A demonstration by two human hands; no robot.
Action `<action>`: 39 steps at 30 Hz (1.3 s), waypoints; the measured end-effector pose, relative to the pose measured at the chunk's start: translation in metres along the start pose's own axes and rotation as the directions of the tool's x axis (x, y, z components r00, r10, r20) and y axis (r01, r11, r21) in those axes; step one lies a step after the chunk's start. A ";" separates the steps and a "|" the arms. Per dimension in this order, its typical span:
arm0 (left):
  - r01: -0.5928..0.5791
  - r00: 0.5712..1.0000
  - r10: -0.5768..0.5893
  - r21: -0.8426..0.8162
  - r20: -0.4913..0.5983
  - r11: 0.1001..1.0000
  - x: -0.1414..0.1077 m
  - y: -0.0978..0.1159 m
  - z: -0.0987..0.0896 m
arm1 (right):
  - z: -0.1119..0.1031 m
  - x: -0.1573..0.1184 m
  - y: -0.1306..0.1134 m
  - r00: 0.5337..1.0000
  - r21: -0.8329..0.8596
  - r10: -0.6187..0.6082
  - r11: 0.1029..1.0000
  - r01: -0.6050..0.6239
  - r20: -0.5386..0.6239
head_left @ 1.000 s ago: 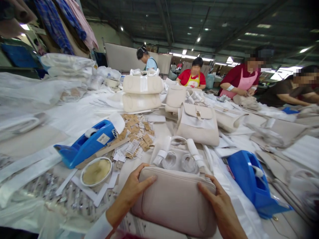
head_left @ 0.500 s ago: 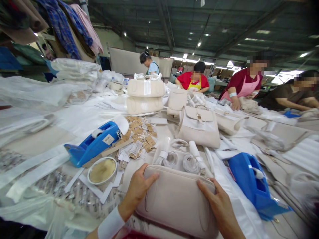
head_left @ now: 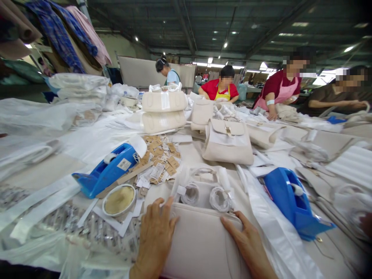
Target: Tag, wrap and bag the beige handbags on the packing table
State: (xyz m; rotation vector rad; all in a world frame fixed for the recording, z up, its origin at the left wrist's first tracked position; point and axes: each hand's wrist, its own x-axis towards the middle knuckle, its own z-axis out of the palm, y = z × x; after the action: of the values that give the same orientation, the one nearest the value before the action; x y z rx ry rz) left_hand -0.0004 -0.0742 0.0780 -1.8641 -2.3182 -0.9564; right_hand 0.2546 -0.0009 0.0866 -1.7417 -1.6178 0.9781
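A light beige handbag [head_left: 200,240] lies in front of me at the bottom centre, its smooth panel facing up. My left hand [head_left: 157,232] rests on its left edge, back of the hand up, fingers spread. On the upper right corner, my right hand [head_left: 247,240] grips the bag, thumb on the panel and fingers around the edge. Just beyond the bag's top edge are handles in white wrap and two plastic-wrapped coils [head_left: 220,198].
Blue tape dispensers stand left [head_left: 106,168] and right [head_left: 293,201]. Beside the left one are a round tin [head_left: 119,199] and brown tags [head_left: 162,157]. Another bag [head_left: 228,143] and stacked bags [head_left: 164,101] sit beyond. Several people work across the table.
The bag has come lower and nearer to me. My left hand has shifted from gripping the bag's corner to lying over its left edge. The view has turned slightly right.
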 end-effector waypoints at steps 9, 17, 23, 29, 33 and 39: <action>-0.442 0.891 0.443 -0.036 0.102 0.896 0.010 0.001 0.006 | -0.007 0.000 0.007 0.997 -0.246 -0.078 0.966 0.075 -0.002; -0.409 0.899 0.409 -0.031 0.159 0.912 0.008 0.003 0.005 | 0.024 0.008 -0.081 0.572 -0.604 -0.818 0.484 0.633 -0.055; -0.344 0.923 0.360 -0.127 0.135 0.930 0.005 -0.004 0.014 | 0.091 0.041 -0.072 0.501 -0.570 -0.863 0.381 0.727 0.062; -0.258 0.955 0.287 -0.272 0.074 0.927 0.038 0.026 0.001 | 0.097 0.045 -0.054 0.438 -0.504 -0.899 0.384 0.774 -0.012; -0.274 0.948 0.316 -0.392 0.045 0.878 0.074 0.045 0.005 | 0.092 0.044 -0.056 0.478 -0.351 -0.878 0.456 0.818 -0.028; -0.159 0.960 0.227 -0.351 0.163 0.923 0.092 0.038 0.016 | 0.092 0.046 -0.056 0.507 -0.177 -0.854 0.520 0.836 -0.114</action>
State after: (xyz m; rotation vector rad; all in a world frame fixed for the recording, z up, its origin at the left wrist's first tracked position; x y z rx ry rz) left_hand 0.0129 0.0186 0.1166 -2.3726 -2.1163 -1.2540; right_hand 0.1476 0.0440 0.0728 -0.7858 -2.0607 0.2184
